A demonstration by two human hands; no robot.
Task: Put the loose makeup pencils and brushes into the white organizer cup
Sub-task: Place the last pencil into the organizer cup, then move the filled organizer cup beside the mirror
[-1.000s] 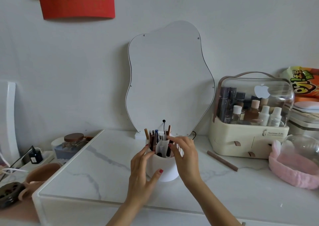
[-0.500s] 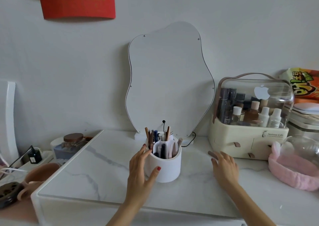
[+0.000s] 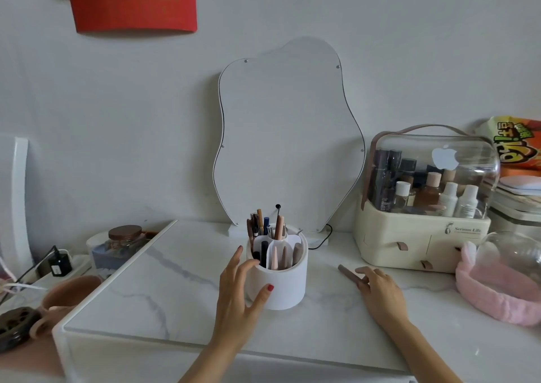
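Head view: white organizer cup [image 3: 279,286] holds upright pencils [image 3: 259,224], brushes [image 3: 296,254].

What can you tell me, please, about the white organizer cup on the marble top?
The white organizer cup is a round, matte, plastic-looking tub standing upright on the marble tabletop, before the wavy mirror. Inner walls split it into compartments holding pencils and brushes, the rear ones poking above the rim. The left hand cups its left side, thumb on the front wall.
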